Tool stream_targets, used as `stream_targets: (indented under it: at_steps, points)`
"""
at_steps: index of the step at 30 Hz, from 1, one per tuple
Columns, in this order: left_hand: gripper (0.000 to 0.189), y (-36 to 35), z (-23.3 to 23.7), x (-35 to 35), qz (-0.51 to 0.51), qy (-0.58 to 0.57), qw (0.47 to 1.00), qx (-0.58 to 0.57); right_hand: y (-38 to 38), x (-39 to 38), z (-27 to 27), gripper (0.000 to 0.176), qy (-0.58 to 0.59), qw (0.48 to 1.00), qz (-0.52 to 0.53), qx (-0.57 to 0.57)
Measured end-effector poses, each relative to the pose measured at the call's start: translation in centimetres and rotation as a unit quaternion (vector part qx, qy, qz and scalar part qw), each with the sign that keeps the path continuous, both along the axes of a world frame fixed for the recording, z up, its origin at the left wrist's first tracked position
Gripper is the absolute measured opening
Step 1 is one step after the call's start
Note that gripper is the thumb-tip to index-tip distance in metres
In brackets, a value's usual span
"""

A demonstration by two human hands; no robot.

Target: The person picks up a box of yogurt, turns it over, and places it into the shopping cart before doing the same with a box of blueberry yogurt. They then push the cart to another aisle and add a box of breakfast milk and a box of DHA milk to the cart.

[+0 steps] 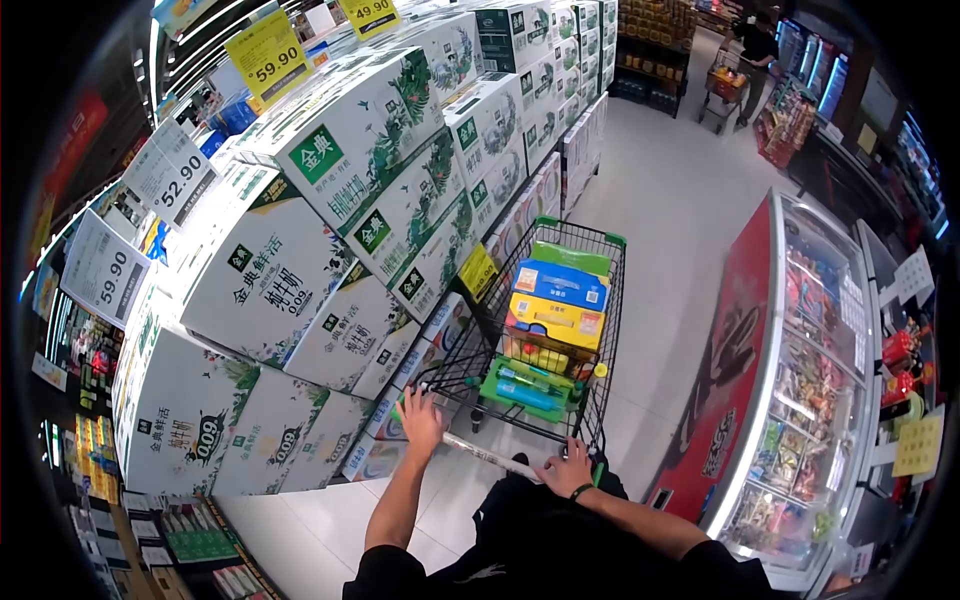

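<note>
A wire shopping cart point(612, 345) with green corners stands in front of me. Inside it lie a blue and yellow box point(558, 300), a green package at the far end and green and blue packages point(530, 388) near me. My left hand point(420, 418) rests at the left end of the cart's pale handle bar point(490, 455), fingers spread and pointing forward. Near the bar's right end is my right hand point(568, 468), a dark band on its wrist, its fingers apart and resting at the bar.
Stacked white and green milk cartons point(350, 150) with price signs point(268, 60) rise close on the left. A glass-topped freezer point(800, 380) with a red side runs along the right. Far ahead, a person point(755, 50) stands by another cart point(725, 85) in the aisle.
</note>
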State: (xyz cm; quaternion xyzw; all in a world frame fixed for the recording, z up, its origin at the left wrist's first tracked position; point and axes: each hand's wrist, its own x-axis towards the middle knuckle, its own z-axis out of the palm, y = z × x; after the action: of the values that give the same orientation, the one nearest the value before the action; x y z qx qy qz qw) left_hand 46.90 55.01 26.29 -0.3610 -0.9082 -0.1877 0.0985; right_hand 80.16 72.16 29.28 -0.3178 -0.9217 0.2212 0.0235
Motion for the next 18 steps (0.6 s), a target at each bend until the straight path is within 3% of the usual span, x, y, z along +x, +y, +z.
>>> stream_targets:
  at_steps: [5,11,18]
  points:
    - [0.046,4.8,1.0,5.6,0.191,0.000,0.982,0.005,5.1,2.3,-2.1,0.050,-0.020,0.975,0.201,-0.095]
    - [0.050,7.3,0.7,8.6,0.242,-0.032,0.970,-0.006,7.9,4.0,-0.8,0.049,-0.068,0.965,0.216,-0.129]
    - [0.039,10.6,2.3,15.8,0.277,-0.125,0.950,-0.065,10.9,6.1,2.9,0.045,-0.094,0.966,0.206,-0.123]
